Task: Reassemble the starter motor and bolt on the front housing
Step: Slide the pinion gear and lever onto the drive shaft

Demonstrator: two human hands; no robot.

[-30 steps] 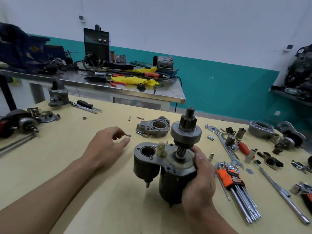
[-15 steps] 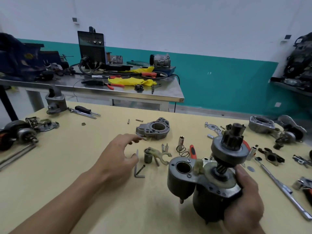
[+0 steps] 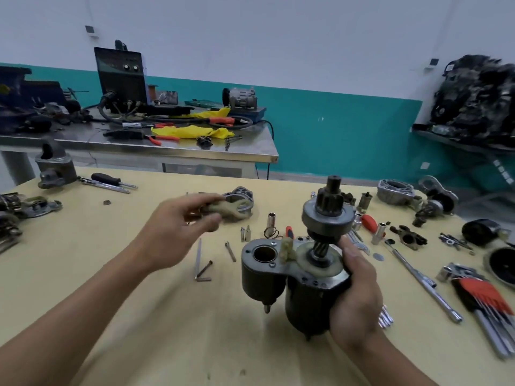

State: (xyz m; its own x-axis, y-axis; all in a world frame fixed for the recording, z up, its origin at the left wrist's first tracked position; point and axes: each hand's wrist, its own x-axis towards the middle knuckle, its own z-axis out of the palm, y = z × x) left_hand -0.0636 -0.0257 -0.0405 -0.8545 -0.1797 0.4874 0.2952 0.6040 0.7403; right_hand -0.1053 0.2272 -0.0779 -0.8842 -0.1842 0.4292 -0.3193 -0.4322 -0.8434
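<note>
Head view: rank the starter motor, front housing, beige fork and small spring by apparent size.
Largest: starter motor, also nearest the camera.
Unranked: front housing and beige fork; the blurred fork overlaps the farther housing.
Smallest: spring.

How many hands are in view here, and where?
2. The left hand hovers over the table's middle, its grip on a beige lever; the right hand, nearer the camera, has its grip round the starter motor.
</note>
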